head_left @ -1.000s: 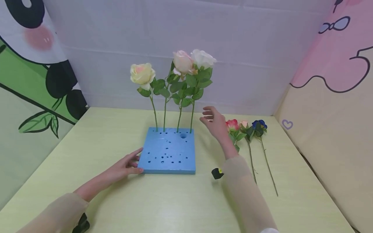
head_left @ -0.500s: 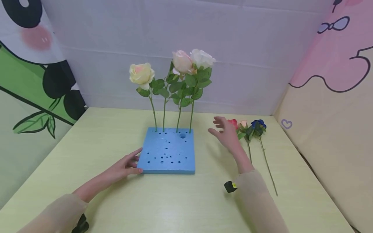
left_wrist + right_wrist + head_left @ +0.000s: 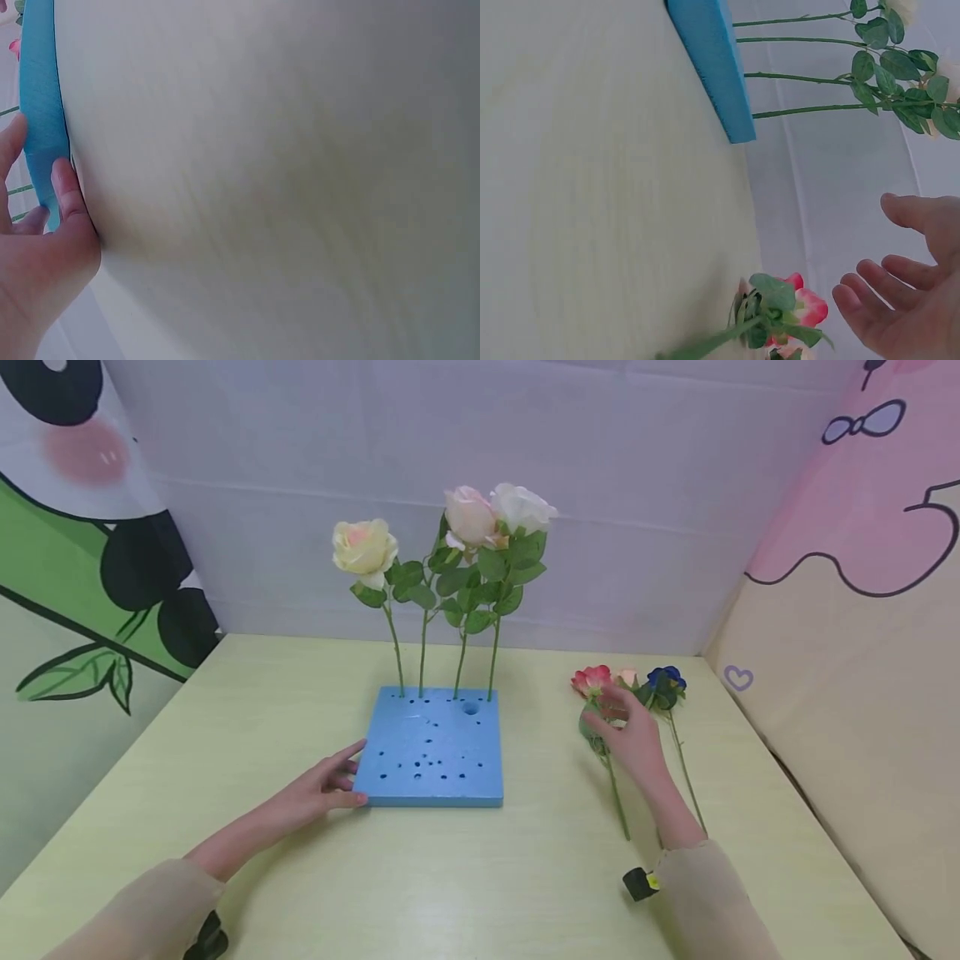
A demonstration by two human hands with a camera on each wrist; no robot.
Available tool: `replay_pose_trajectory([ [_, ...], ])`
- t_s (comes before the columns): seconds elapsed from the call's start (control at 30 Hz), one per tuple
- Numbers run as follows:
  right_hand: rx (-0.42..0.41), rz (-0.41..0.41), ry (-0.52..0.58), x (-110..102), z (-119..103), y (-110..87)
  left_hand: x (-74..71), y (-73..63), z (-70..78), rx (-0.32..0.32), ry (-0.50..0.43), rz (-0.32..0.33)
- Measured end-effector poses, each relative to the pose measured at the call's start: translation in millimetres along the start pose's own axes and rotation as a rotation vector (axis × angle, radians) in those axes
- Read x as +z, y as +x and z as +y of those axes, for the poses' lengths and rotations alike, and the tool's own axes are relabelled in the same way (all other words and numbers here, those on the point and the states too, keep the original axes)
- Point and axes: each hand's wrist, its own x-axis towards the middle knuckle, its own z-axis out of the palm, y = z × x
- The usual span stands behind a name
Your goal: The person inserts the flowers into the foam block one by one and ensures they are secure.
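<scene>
My left hand (image 3: pixel 318 787) rests against the left side of a blue block (image 3: pixel 450 789) full of holes, thumb at its front corner and fingers mostly straight. The left wrist view shows its fingertips (image 3: pixel 66 176) on the block's edge. Over the artificial red rose (image 3: pixel 591 680) on the table is my right hand (image 3: pixel 637 743), fingers spread and slightly bent. Its thumb and fingers overlap the rose's leaves in the head view; in the right wrist view nothing sits between them, and the red rose (image 3: pixel 810 306) lies lower.
Upright in the block's back row stand several stems, with a cream rose (image 3: pixel 365 552), a pale pink rose (image 3: pixel 469 516) and a white rose (image 3: pixel 522 508). Right of the red rose lie a peach rose (image 3: pixel 627 676) and a blue rose (image 3: pixel 666 678). A cloth backdrop (image 3: pixel 637 527) hangs behind.
My right hand has moved right and toward me, away from the standing flowers to over the red rose. The left hand stays at the block.
</scene>
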Motion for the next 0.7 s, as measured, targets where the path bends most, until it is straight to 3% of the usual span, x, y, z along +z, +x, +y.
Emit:
replay_pose_trajectory([
  [0.27,0.054,0.005,-0.018,-11,24,-13.7,-1.8,2.3,-1.4,0.0,0.007,-0.005],
  [0.7,0.099,-0.128,-0.063,-17,45,-35.7,-1.2,1.7,0.2,0.0,0.006,-0.003],
])
